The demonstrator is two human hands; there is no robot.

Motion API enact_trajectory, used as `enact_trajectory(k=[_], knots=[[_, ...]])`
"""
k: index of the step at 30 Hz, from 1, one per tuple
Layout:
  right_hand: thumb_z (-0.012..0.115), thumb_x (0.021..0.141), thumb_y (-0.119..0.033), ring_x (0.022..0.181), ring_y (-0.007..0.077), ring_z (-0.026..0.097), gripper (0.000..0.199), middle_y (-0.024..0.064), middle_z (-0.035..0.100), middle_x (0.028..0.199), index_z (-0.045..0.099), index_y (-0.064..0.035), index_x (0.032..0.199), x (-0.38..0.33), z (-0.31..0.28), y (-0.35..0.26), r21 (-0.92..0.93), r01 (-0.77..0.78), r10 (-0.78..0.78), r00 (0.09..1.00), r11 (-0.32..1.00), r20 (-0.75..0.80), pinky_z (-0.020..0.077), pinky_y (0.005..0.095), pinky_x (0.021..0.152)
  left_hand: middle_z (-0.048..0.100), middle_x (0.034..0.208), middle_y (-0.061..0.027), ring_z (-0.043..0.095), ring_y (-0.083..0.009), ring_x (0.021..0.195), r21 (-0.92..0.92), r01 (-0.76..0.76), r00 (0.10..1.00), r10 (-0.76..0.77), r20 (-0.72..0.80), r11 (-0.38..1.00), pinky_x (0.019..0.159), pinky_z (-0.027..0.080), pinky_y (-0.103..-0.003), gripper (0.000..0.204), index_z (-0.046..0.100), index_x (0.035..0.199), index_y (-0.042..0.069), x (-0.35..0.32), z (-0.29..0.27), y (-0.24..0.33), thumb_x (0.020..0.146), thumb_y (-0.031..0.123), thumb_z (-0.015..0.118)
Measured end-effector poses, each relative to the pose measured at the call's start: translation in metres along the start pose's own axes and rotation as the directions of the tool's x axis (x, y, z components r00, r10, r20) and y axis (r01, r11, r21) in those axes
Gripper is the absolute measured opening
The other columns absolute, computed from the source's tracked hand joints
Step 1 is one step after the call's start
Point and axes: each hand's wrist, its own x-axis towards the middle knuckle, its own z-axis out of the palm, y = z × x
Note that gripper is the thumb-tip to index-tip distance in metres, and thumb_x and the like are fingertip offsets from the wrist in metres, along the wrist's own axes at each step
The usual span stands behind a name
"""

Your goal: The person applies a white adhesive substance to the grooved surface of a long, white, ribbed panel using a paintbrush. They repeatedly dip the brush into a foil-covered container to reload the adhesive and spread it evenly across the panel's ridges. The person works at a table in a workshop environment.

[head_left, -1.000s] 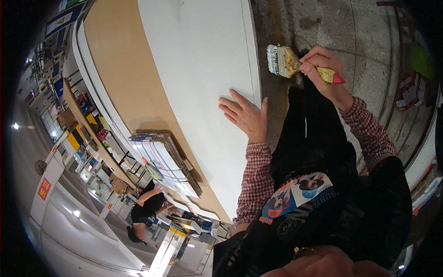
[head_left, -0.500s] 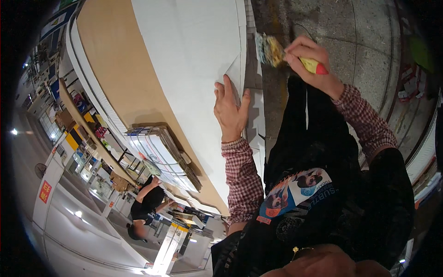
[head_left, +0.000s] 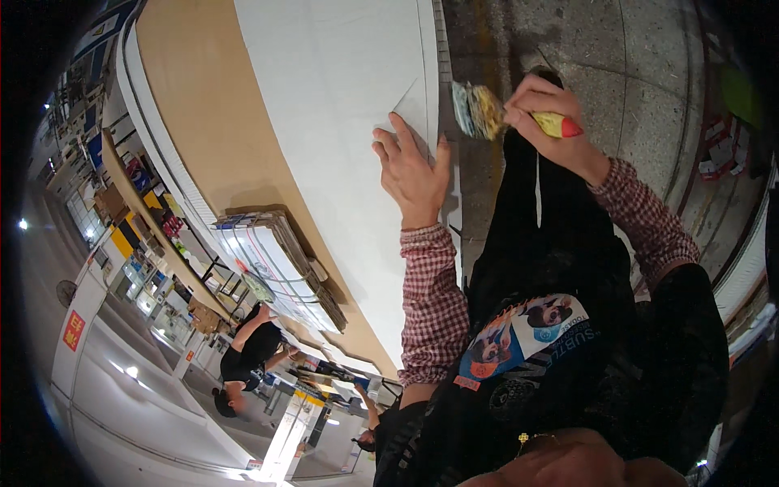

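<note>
right hand (head_left: 545, 122) gripped the paintbrush (head_left: 487, 114) by its yellow-red handle, grip pinched closed, bristles jutting left of the fist. left hand (head_left: 414, 172), fingers spread, pressed flat on the white sheet's (head_left: 341, 97) edge, just beside the bristles.

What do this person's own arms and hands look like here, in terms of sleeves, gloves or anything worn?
Both hands are bare: the left hand and right hand wear no gloves, and no rings or watch can be made out. Both forearms are in long red-and-white checked sleeves with buttoned-looking cuffs at the wrists.
</note>
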Motion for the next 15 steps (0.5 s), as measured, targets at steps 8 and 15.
enact_trajectory(k=[8, 15], knots=[[0.064, 0.088, -0.009, 0.07, 0.0127, 0.058, 0.008, 0.0053, 0.06, 0.084, 0.063, -0.002, 0.083, -0.019, -0.02, -0.017, -0.041, -0.05, 0.046, 0.996, 0.998, -0.082, 0.0469, 0.0271, 0.059, 0.004, 0.152, -0.0359, 0.004, -0.0543, 0.14, 0.033, 0.27, 0.952, -0.261, -0.162, 0.962, 0.111, 0.014, -0.061, 0.118, 0.009, 0.151, 0.003, -0.062, 0.056, 0.01, 0.07, 0.05, 0.079], [0.062, 0.089, -0.007, 0.074, 0.0138, 0.06, 0.013, 0.0085, 0.061, 0.087, 0.067, 0.0014, 0.08, -0.015, -0.015, -0.021, -0.119, -0.019, 0.01, 0.997, 0.993, -0.072, 0.0482, 0.026, 0.065, 0.025, 0.147, -0.0362, 0.025, -0.0549, 0.135, -0.051, 0.135, 0.99, -0.133, 0.046, 0.99, 0.108, 0.032, -0.05, 0.087, 0.026, 0.148, 0.003, -0.084, 0.014, -0.018, 0.084, 0.044, 0.067]])
